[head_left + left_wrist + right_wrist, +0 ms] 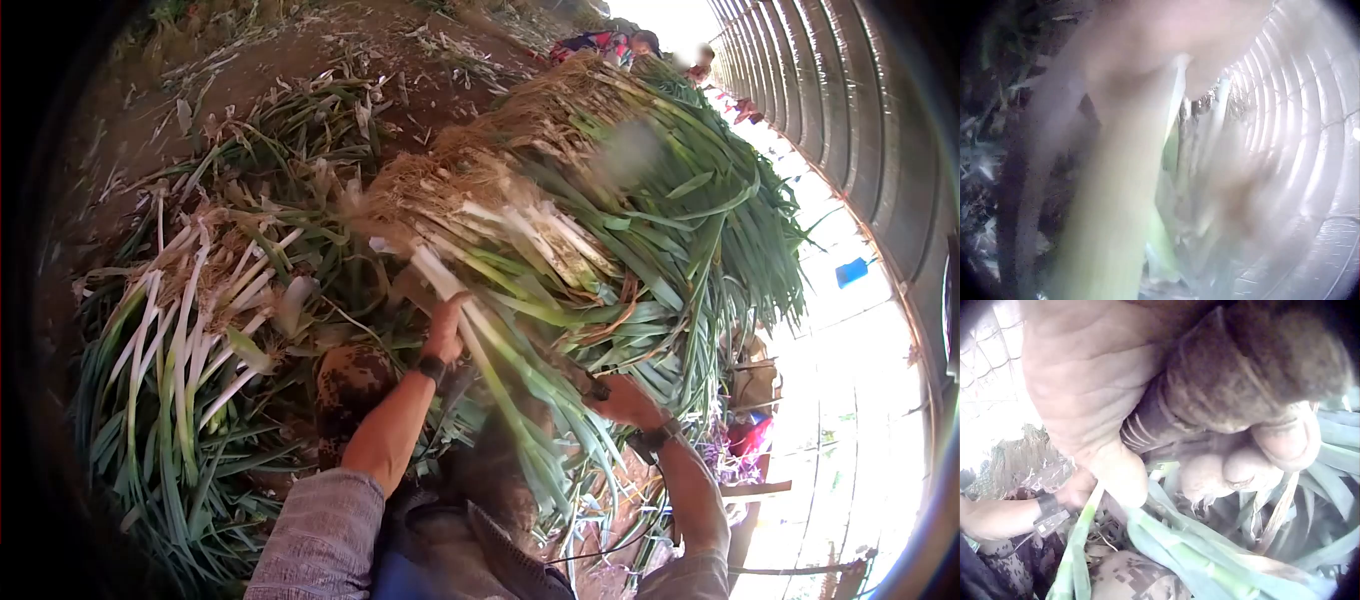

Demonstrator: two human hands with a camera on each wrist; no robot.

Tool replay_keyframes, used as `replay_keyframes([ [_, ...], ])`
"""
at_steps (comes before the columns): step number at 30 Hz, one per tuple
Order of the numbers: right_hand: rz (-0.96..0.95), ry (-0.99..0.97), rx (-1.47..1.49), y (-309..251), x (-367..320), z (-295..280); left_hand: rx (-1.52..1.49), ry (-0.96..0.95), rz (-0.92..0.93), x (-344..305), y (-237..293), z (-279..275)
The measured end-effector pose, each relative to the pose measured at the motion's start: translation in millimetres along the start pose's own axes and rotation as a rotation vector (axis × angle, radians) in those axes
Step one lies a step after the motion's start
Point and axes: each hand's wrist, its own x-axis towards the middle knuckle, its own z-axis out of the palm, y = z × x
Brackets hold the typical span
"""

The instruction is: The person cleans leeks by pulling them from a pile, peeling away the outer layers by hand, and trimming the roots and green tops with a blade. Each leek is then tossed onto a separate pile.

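Observation:
My left hand (445, 325) grips a few long leeks (433, 272) near their white ends, the leaves slanting down to the right. A thick pale stalk (1113, 212) runs out below that hand in the blurred left wrist view. Beside the leaves, my right hand (627, 402) curls round a dark brown, ribbed handle (1229, 378). Its fingertips (1288, 440) show under the handle in the right wrist view. A dark narrow part (572, 372) sticks out from this hand toward the leeks; I cannot tell what kind of tool it is. Green leaves (1191, 553) hang just below the thumb.
A large heap of rooty leeks (690, 190) lies ahead and to the right. White-stalked leeks (185, 350) are piled at left, with loose leaves (300, 150) behind. A camouflage-clad knee (350, 390) is by my left arm. Another person (605, 45) is beyond the heap.

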Motion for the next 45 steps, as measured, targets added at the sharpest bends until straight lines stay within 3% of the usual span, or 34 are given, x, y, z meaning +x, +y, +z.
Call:
replay_keyframes([
  [1,-0.054,0.072,0.007,5,3,6,-0.058,0.034,0.072,-10,-8,-3],
  [3,-0.027,0.028,-0.04,4,5,7,-0.075,0.125,-0.001,-26,-14,-12],
  [14,0.03,0.062,-0.098,-16,38,14,-0.099,0.227,0.005,-43,-23,-15],
  [16,0.052,0.06,-0.065,-23,47,13,-0.085,0.203,0.022,-40,-28,-20],
  [18,-0.071,0.085,-0.144,-32,61,13,-0.072,0.209,0.023,-33,-33,-22],
  [24,-0.057,0.057,-0.211,-74,115,4,-0.102,0.186,0.031,-31,-40,-16],
  [31,-0.101,-0.035,-0.177,-114,123,-18,-0.13,0.125,0.024,-41,-34,-6],
  [35,-0.114,-0.034,-0.169,-91,101,-27,-0.106,0.167,-0.049,-45,-30,-3],
  [37,0.005,-0.082,-0.163,-67,76,-32,-0.11,0.154,-0.042,-45,-32,-6],
  [45,0.156,-0.091,-0.209,33,-20,15,-0.099,0.138,-0.078,-37,-40,-10],
])
